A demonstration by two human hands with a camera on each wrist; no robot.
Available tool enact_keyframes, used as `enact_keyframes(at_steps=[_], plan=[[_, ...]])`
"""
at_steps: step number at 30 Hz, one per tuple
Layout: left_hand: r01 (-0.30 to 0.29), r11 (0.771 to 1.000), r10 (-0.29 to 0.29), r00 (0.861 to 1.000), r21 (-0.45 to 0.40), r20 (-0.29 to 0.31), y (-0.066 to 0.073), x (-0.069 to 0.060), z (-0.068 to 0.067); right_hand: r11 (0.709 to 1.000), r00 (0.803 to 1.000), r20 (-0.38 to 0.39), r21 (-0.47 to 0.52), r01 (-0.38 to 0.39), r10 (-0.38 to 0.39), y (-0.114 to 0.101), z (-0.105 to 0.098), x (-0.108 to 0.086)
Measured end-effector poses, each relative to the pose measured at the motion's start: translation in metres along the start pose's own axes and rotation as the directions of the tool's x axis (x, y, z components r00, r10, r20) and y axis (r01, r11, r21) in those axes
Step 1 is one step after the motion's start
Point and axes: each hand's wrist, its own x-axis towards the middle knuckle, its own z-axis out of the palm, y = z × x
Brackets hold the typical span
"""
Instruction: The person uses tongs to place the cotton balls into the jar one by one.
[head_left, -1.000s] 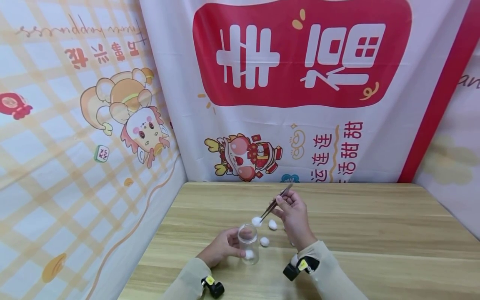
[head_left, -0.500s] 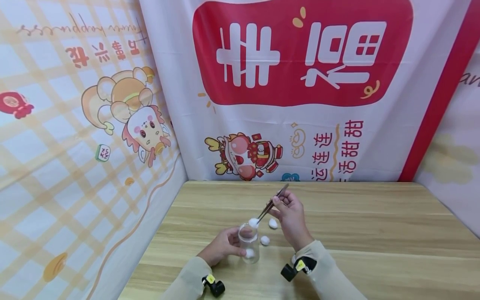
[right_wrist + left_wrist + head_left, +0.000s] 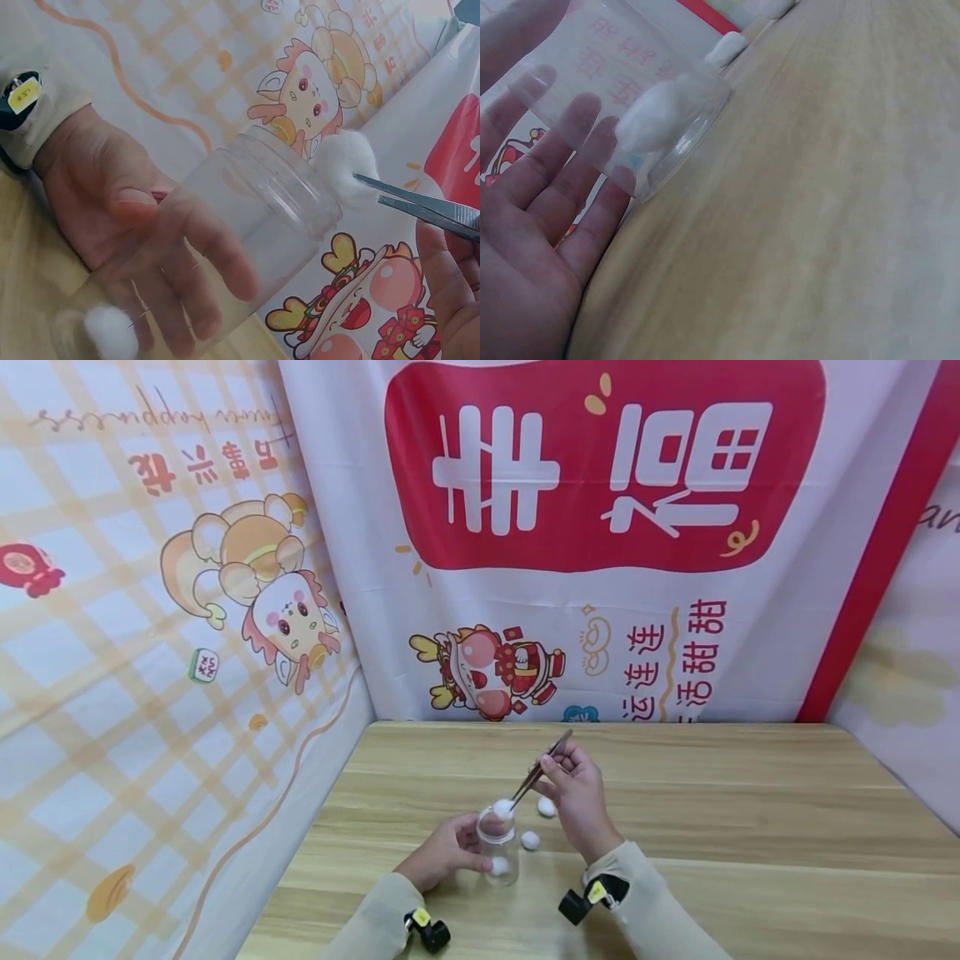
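Note:
My left hand [image 3: 442,858] grips an upright clear jar [image 3: 507,850], thumb in front and fingers behind. One cotton ball [image 3: 651,120] lies at the jar's bottom. My right hand [image 3: 582,800] pinches steel tweezers [image 3: 542,768] between thumb and fingers. At the jar's mouth another cotton ball [image 3: 346,166] sits by the tips of the tweezers. In the right wrist view the tweezer tips touch this ball, and it overlaps the jar's rim; whether it is inside the opening is unclear.
On the wooden table [image 3: 712,810], right of the jar, are two loose cotton balls, a nearer one [image 3: 530,841] and a farther one [image 3: 547,807]. A printed cloth [image 3: 480,602] hangs along the table's back edge, and another [image 3: 187,693] at the left.
My right hand has moved left and slightly down, bringing the tweezers and cotton ball from behind the jar to its mouth. My left hand and the jar have stayed nearly still.

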Motion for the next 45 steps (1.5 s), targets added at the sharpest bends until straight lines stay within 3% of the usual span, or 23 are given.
enact_keyframes(at_steps=[11,28,45], plan=[[0.004,1.0,-0.004,1.0,-0.003,0.0,0.001,0.0,-0.001,1.0,1.0,0.009,-0.012,-0.01,0.011,0.004,0.002,-0.001],[-0.005,1.0,0.006,0.999,-0.024,0.048,0.002,0.001,-0.002,0.998,0.999,0.004,-0.047,-0.036,0.036,0.015,0.003,-0.002],[-0.007,1.0,0.007,0.999,-0.016,0.038,0.002,0.0,-0.001,0.995,0.999,-0.011,-0.081,-0.05,0.049,0.019,0.005,-0.004]])
